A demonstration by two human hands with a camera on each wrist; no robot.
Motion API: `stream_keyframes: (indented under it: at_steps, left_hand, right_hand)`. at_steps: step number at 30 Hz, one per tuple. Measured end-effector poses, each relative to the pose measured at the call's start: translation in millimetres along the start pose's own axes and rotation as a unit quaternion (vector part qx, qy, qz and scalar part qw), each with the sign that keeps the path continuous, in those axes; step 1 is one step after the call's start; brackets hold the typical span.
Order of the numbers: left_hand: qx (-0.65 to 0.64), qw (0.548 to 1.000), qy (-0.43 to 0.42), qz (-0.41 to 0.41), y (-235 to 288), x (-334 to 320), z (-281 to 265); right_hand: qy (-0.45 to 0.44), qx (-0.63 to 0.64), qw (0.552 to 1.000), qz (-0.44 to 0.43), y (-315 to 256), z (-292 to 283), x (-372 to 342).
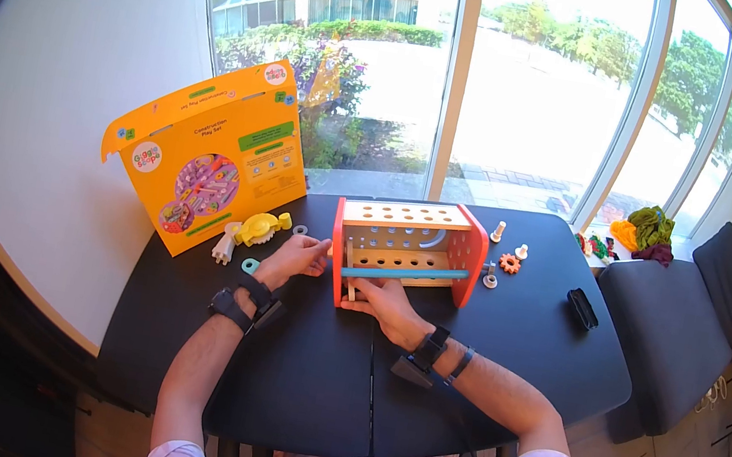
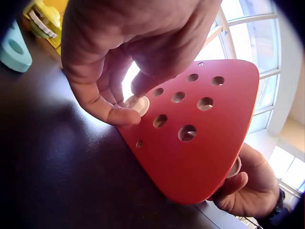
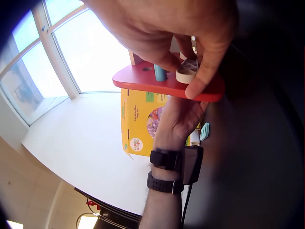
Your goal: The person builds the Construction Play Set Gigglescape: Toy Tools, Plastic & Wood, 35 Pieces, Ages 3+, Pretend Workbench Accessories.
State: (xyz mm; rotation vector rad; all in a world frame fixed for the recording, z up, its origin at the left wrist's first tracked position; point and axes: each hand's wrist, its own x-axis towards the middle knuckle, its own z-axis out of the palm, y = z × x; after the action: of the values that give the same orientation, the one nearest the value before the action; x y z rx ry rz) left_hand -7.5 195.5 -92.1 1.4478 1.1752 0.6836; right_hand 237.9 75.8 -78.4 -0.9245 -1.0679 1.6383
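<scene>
A toy workbench with red side panels [image 1: 472, 262] and pale wooden shelves with holes [image 1: 407, 214] stands on the black table. A blue rod [image 1: 407, 274] runs across its front. My left hand [image 1: 299, 261] is at the outer face of the left panel, pinching a cream round piece [image 2: 141, 105] against the red panel [image 2: 181, 157] between thumb and fingers. On the inner side of that panel, my right hand [image 1: 388, 311] grips a cream wheel-like piece [image 3: 187, 71], near the blue rod's end [image 3: 160, 73].
An orange box [image 1: 235, 150] stands at the back left. Before it lie a yellow toy piece [image 1: 260, 229] and a teal piece [image 1: 250, 265]. Right of the workbench are an orange gear [image 1: 509, 264], cream bolts [image 1: 498, 231] and a black case [image 1: 582, 309].
</scene>
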Motion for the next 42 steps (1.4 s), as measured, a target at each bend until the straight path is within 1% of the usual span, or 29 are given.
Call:
stream_keyframes:
  at_steps: [5, 10, 13, 17, 20, 23, 26, 29, 32, 35, 38, 41, 42]
  left_hand:
    - [-0.001, 1.0, -0.012, -0.016, 0, 2, 1]
    - [0.054, 0.998, -0.024, -0.028, 1, 6, -1]
    - [0.058, 0.997, -0.028, -0.032, 2, 5, 0]
    - [0.06, 0.997, -0.031, -0.033, 0, 6, 2]
    - [0.028, 0.999, -0.043, -0.009, -2, 6, 3]
    - [-0.052, 0.998, -0.047, -0.002, 4, -5, 5]
    - [-0.086, 0.994, -0.043, 0.054, 15, -22, 6]
    - [-0.038, 0.991, -0.044, 0.123, 19, -22, 0]
    - [-0.111, 0.985, -0.013, 0.13, 16, -16, -2]
    - [-0.129, 0.985, 0.048, 0.102, 13, -10, -2]
    - [-0.031, 0.999, 0.01, -0.012, 15, -8, 1]
    - [-0.083, 0.983, -0.008, 0.163, 6, -4, 4]
    - [-0.077, 0.983, 0.012, 0.168, 4, -3, 3]
  right_hand:
    - [-0.013, -0.004, 1.0, 0.004, 1, -2, -1]
    - [-0.013, 0.019, 1.0, -0.006, -5, 4, -10]
    - [-0.047, -0.009, 0.999, 0.019, -2, -5, -6]
    - [-0.059, -0.006, 0.998, 0.019, -1, -8, -8]
    - [-0.067, -0.004, 0.997, 0.024, 0, -11, -8]
    - [-0.075, -0.002, 0.997, 0.026, 0, -12, -10]
    - [-0.082, 0.003, 0.996, 0.026, -3, -11, -11]
    - [-0.089, 0.009, 0.996, 0.027, -5, -11, -13]
    - [-0.089, 0.012, 0.996, 0.026, -4, -11, -12]
    - [-0.088, 0.013, 0.996, 0.028, -3, -11, -12]
    - [-0.09, 0.018, 0.995, 0.026, -3, -11, -12]
    - [-0.094, 0.018, 0.995, 0.026, -2, -12, -10]
    - [-0.096, 0.017, 0.995, 0.028, -1, -13, -9]
